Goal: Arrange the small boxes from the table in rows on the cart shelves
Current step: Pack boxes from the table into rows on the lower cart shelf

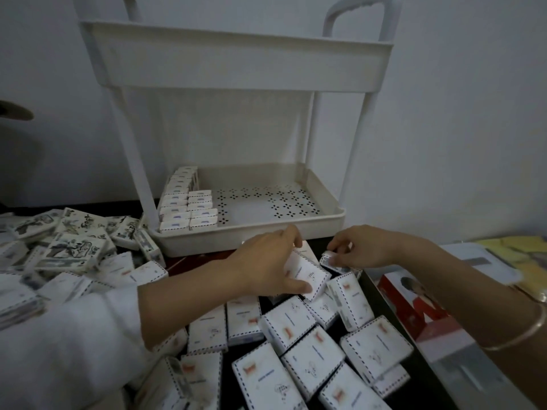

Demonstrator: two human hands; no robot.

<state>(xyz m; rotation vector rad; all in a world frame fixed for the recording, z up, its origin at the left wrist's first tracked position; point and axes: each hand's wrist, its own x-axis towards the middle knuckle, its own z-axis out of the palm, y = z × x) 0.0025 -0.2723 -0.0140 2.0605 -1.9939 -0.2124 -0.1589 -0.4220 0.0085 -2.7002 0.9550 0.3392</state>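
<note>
At the bottom of the frame, loose boxes [313,359] lie jumbled and overlapping on the dark table [420,386]. A white sleeve [59,350] covers some at lower left. More are heaped at mid left [71,247], several with an inked drawing facing up.

Just above centre, the left hand [266,264] grips one box [310,276], with its thumb under the near edge and its fingers curled over the far one. That box is tilted and touches the pile. Beside it, the right hand [367,250] pinches the end of a second box [330,260] in its fingertips. A bracelet [521,335] circles that wrist. A red carton [414,306] sits at the right edge of the table.

Beyond the hands stands the cart [236,75]. On its lower shelf [251,238], one long row [174,202] stands on edge along the left wall, with a shorter row started next to it. The rest of the perforated floor is bare.

I judge the task to be at an early stage. Only a small part of one shelf is filled, and far more boxes are left on the table than are shelved.

The top shelf [236,54] is seen from below its rim, so what it holds is hidden. The cart handles are cut off at the top of the frame. The print on the boxes is too blurred to read. I cannot tell whether the second box is lifted or resting on the ones under it.
</note>
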